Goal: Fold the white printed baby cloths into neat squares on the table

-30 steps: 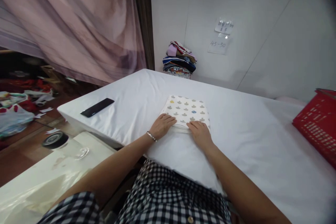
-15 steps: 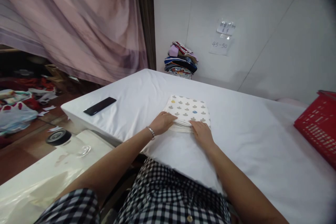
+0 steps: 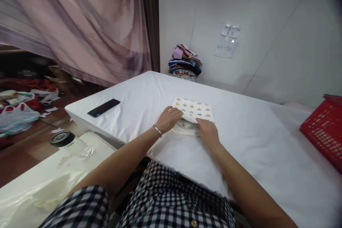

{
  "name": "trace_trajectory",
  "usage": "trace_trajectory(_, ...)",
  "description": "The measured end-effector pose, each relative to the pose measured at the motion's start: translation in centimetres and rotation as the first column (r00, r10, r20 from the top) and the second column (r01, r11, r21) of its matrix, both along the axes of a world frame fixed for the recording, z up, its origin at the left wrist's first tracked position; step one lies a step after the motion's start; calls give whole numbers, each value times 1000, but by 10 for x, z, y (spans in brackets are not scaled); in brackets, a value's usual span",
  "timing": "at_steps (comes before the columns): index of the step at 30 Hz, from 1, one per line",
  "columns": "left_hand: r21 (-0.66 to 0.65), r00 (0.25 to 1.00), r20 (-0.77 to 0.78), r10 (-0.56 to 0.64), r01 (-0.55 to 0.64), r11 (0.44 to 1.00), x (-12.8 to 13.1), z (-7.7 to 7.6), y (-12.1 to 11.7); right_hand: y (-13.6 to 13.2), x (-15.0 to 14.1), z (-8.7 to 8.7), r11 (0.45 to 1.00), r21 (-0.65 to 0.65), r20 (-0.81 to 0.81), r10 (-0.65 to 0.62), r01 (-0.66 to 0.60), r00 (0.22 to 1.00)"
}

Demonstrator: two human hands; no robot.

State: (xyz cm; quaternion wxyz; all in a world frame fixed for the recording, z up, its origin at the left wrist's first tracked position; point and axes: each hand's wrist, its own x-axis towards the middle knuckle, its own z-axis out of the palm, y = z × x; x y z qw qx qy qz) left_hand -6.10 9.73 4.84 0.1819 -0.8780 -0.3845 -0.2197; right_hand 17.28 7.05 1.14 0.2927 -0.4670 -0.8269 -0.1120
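Observation:
A folded white cloth [image 3: 192,107] with grey, yellow and blue duck-like prints lies on the white-covered table in front of me. My left hand [image 3: 170,118], with a silver bracelet at the wrist, grips the cloth's near left side, fingers on top. My right hand [image 3: 207,131] pinches the near right edge. Between the hands the upper layers are lifted, leaving a gap above the lower layers. The thumbs are partly hidden. Whether the cloth is a garment I cannot tell.
A black phone [image 3: 104,108] lies on the table [image 3: 256,149] at left. A red plastic basket [image 3: 323,128] stands at the right edge. Folded clothes [image 3: 185,63] are stacked by the wall. At lower left, a clear bottle with a black lid [image 3: 63,139] lies on a white surface.
Both hands have raised the near edge of the upper layers, and a gap has opened beneath it. My left hand has moved slightly right and up.

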Motion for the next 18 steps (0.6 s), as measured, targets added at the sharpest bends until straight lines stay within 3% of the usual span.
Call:
trace_trajectory(6, -1, 996, -91, 3, -3, 1000, -10, -30, -4, 1, -3, -10, 997, -57, 120, 62, -55, 991)
trace_trajectory(18, -32, 998, -62, 1, -3, 999, -9, -37, -18, -5, -2, -15, 995, -57, 101, 86, -81, 991)
